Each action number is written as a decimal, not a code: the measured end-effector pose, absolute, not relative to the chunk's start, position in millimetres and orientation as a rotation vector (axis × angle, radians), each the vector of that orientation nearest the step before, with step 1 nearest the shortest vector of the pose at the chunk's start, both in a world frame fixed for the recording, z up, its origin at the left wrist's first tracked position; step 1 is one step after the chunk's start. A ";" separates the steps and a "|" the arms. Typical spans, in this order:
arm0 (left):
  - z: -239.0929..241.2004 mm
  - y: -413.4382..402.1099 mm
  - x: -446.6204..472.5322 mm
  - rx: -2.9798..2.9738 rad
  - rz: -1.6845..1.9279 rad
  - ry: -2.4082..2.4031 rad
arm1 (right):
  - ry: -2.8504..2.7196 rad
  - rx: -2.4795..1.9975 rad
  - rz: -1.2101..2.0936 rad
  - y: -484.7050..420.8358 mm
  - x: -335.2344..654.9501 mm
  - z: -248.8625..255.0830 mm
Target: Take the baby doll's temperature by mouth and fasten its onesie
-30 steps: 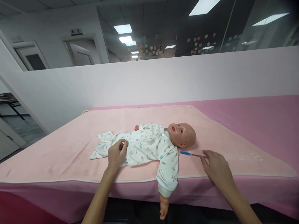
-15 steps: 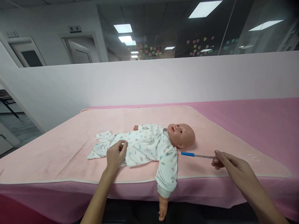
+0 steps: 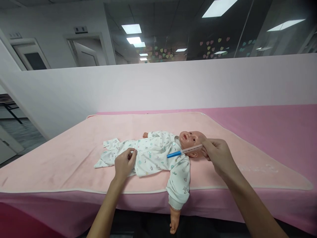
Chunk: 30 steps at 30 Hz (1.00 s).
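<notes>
Office-like room: beyond the right grip [image 3: 219, 154], a dark glass partition [image 3: 170, 21] shows pastel heart shapes [image 3: 211, 42] and white rectangular lights [image 3: 131, 29].

Doll [image 3: 155, 155] on its back in patterned white
Clear stick [image 3: 174, 154] slants over it, blue end toward the legs

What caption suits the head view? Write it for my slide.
Right hand holds a blue-ended clear rod over a clothed baby doll.

Right across the back, a white wall [image 3: 158, 87] is topped by dark glass [image 3: 170, 19], dotted with coloured hearts [image 3: 211, 42]; bright panels [image 3: 131, 29] are seen in it. Over on the left, a door [image 3: 85, 54] is framed beneath a sign [image 3: 80, 30], and lower down, grey floor [image 3: 32, 130] is glimpsed.
</notes>
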<state>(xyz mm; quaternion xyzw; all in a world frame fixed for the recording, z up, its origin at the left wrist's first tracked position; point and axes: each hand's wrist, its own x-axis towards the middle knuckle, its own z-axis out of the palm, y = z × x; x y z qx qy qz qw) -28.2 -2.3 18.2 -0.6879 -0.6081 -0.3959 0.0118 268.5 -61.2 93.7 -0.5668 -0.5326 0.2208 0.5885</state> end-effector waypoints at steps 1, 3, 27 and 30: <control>18.3 -2.3 -28.2 -2.147 -1.235 -1.897 | -1.248 -1.324 0.547 -55.1 267.3 96.8; 18.4 -2.3 -28.1 -2.149 -1.239 -1.895 | -1.260 -1.324 0.640 -42.7 265.5 102.1; 14.8 -1.0 -30.1 -2.144 -1.276 -1.850 | -1.400 -1.087 1.373 -25.9 234.6 154.2; 14.0 -0.8 -30.7 -2.144 -1.271 -1.857 | -1.437 -1.130 1.326 -22.3 234.4 149.9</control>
